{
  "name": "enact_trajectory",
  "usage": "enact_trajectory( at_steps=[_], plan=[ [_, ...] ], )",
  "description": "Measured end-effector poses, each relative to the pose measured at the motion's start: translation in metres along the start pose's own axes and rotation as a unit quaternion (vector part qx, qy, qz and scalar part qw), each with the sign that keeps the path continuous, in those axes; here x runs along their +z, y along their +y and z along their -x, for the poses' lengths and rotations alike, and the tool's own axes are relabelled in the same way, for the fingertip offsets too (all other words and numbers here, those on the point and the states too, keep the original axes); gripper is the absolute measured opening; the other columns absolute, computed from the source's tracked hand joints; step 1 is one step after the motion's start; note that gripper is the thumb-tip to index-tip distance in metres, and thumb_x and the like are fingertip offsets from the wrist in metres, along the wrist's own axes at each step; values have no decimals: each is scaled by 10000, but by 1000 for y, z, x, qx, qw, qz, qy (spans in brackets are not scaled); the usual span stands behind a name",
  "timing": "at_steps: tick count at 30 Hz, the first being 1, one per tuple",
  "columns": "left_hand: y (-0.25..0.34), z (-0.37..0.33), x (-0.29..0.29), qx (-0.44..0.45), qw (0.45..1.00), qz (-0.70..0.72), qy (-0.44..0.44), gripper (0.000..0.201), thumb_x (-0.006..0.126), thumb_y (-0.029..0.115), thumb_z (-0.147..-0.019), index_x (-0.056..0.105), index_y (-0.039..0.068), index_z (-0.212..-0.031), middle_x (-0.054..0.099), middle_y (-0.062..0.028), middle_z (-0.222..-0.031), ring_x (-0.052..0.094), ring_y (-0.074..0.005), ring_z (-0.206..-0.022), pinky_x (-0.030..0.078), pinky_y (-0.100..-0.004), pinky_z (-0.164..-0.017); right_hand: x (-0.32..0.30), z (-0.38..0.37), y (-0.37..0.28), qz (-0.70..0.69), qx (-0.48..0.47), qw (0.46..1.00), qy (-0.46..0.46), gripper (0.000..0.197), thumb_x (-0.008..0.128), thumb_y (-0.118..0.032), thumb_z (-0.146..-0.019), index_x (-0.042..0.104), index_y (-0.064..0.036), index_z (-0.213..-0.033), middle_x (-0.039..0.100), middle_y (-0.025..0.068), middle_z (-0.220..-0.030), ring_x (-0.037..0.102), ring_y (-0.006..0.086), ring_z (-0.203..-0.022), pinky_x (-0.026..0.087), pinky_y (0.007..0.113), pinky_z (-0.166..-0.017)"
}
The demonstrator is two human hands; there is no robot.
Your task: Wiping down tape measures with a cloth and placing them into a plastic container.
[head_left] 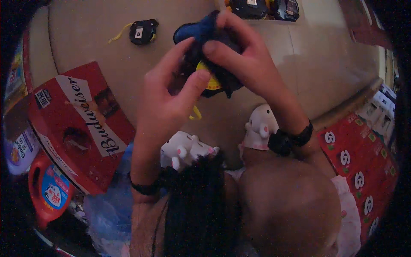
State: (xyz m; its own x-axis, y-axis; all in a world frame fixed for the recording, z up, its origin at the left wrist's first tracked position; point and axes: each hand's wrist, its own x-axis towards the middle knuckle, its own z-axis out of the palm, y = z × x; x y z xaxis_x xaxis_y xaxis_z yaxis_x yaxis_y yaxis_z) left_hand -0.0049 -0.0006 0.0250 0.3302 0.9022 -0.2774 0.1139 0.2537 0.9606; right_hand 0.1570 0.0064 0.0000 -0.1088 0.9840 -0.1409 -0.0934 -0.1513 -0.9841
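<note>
Tan, smooth flooring (94,30) spans the upper and middle part of the head view, dimly lit. At its upper left lies a black tape measure case (143,32) with a yellow strip trailing from it; at the top edge, more black cases (286,9) sit in a clear container. At the left stand a red carton (81,124) and a red bottle (49,188); two white animal-shaped slippers (182,145) (260,122) lie below the work. The work item, seemingly an opened tape measure (213,82) with dark casing, a blue face and a yellow marked coil, is held above the floor between both hands. Left hand (167,96): thumb pressed against the coil, forefinger at the casing; digits clamped on the item. Right hand (242,53): thumb and forefinger clamped on the upper dark part. Whether the casing is parted fully cannot be told. Caution: if the left thumb slips off the coil, stored tension could let the ribbon spring loose. Caution: uneven pull between the hands could twist or crack the casing. A yellow curl (195,113) hangs beneath the left hand; should it belong to this item, it could snag on the fingers. Small parts, if released, could drop toward the slippers.
</note>
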Motion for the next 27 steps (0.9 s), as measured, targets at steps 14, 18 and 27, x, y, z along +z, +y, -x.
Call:
enact_trajectory(
  at_steps=[14, 18, 27],
  plan=[
    [-3, 1, -6, 30, 998, -52, 2, 370, 565, 66, -774, 426, -4, -1109, 594, -117, -886, 576, -138, -785, 478, -261, -657, -16, 10, 2, -36, 81, 992, -93, 295, 673, -151, -710, 509, -53, -935, 532, -1, -909, 504, 84, -882, 429, 235, -759],
    [-7, 0, -12, 104, 985, -132, -27, 401, 591, 79, -755, 423, -4, -1109, 603, -135, -806, 598, -152, -737, 483, -276, -646, -4, 4, -2, 48, 22, 995, -80, 261, 661, -167, -719, 497, -65, -894, 504, -12, -842, 490, 69, -825, 419, 216, -711],
    [-5, -2, -1, 73, 993, -78, -48, 642, 685, 106, -680, 354, 45, -1226, 561, -133, -971, 577, -182, -877, 480, -288, -715, 9, -8, 4, 24, -31, 990, 134, 195, 510, -198, -815, 520, -5, -838, 557, 71, -723, 531, 125, -672, 444, 286, -603]
  ],
)
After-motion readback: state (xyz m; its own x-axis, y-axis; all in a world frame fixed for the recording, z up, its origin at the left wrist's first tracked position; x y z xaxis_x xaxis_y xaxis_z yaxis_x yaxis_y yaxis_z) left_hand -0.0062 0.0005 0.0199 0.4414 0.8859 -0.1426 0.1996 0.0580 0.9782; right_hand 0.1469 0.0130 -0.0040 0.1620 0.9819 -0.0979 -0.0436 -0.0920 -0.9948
